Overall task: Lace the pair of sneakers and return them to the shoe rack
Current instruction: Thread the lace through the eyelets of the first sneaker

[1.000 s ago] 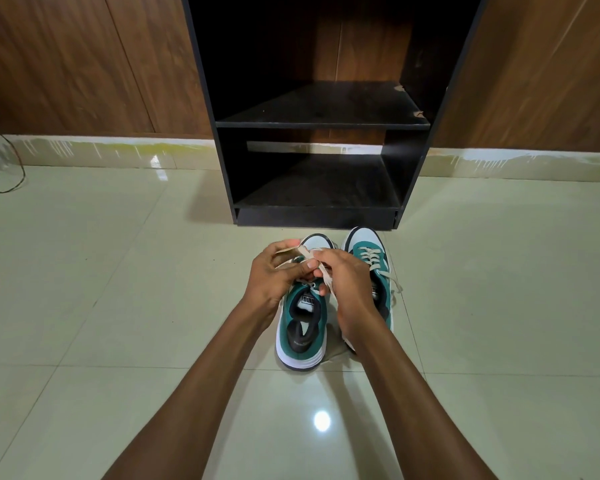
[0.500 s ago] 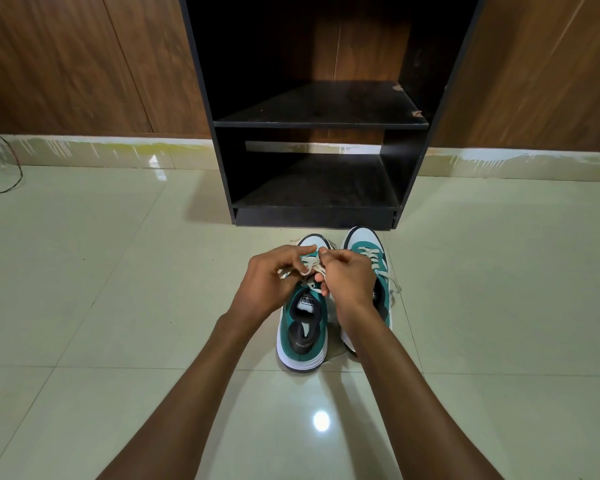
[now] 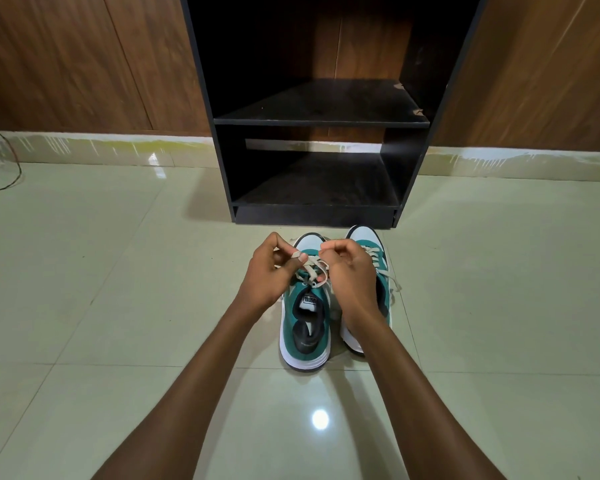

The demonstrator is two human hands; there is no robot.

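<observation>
Two green-and-white sneakers are sitting side by side on the pale tiled floor, toes pointing away toward the far wall, just in front of the black shoe rack. The left sneaker is showing its open black collar and tongue label, while the right sneaker is lying partly under the wrist beside it, with its own cream lace trailing off to the right. Both hands are working above the left sneaker's tongue. The left hand is curling closed, pinching one strand of the cream shoelace between thumb and forefinger. The right hand is also curling closed, gripping the other strand just to the right, so the lace is crossing between them over the upper eyelets. The two hands are sitting close together, nearly touching at the fingertips. The rack's two shelves are standing bare of shoes against the brown wood-panelled wall. At the far left, a thin dark cable is looping across the floor.
</observation>
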